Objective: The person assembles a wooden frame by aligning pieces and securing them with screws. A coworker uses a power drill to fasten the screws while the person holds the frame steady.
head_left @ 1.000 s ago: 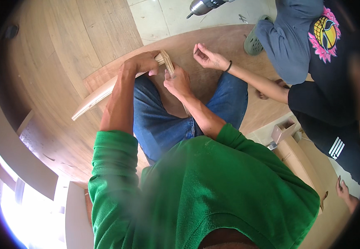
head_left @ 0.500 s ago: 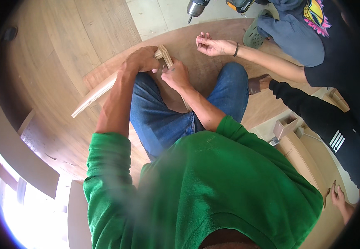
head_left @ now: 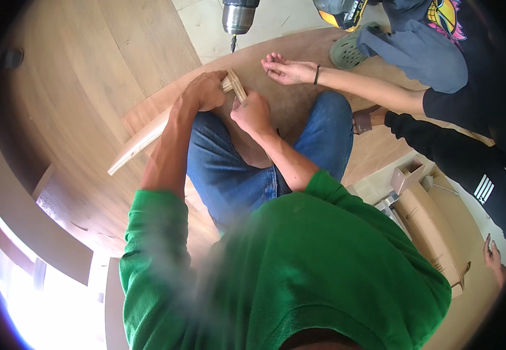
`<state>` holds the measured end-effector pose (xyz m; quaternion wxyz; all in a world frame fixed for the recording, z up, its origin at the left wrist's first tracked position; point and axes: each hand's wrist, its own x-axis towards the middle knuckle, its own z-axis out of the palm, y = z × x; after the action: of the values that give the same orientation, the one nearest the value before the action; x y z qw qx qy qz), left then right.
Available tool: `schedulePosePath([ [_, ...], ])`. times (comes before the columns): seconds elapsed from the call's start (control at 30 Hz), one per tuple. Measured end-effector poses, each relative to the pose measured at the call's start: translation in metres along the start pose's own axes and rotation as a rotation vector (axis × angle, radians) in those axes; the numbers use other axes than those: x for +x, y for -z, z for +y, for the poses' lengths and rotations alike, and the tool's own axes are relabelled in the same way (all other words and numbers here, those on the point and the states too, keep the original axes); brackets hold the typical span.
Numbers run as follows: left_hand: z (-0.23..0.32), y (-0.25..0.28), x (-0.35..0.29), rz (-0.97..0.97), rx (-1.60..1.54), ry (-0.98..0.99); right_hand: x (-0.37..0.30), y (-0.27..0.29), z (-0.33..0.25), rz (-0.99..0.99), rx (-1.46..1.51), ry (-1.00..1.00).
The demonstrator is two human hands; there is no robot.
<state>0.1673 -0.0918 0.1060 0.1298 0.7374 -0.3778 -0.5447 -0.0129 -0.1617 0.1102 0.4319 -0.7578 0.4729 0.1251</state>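
Plank flr lies at 10 o'clock, long wood strip at 10–11, L hand gripping its end nr 12, short strip angled off there w/ drill beyond, R hand clenched on short strip; step prob. corner-holding, next calls for firm grip.

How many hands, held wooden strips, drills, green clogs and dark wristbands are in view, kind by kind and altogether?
Hands: 4 (the person's left hand and right hand, the wristband hand, the hand at the right edge)
Held wooden strips: 2 (left-hand strip, right-hand strip)
Drill: 1
Green clog: 1
Dark wristband: 1
Total: 9
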Motion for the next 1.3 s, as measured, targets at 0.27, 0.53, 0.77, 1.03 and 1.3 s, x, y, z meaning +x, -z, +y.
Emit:
schedulePosePath([
  [0.27,-0.001,-0.002,0.002,0.035,-0.029,0.019,-0.001,-0.003,0.003,0.016,0.031,-0.018],
  [0.53,0.019,0.000,-0.035,0.217,-0.029,-0.029,-0.002,-0.003,0.003,0.039,0.045,-0.018],
  [0.77,0.022,0.008,-0.062,0.241,-0.188,-0.093,-0.001,0.000,0.000,-0.041,0.041,-0.057],
  [1.03,0.002,0.007,-0.054,0.243,-0.620,0.014,0.000,-0.006,0.005,-0.003,0.016,-0.089],
  [1.3,0.004,0.006,-0.021,0.260,-0.575,0.272,0.000,-0.007,0.005,0.018,0.021,-0.051],
])
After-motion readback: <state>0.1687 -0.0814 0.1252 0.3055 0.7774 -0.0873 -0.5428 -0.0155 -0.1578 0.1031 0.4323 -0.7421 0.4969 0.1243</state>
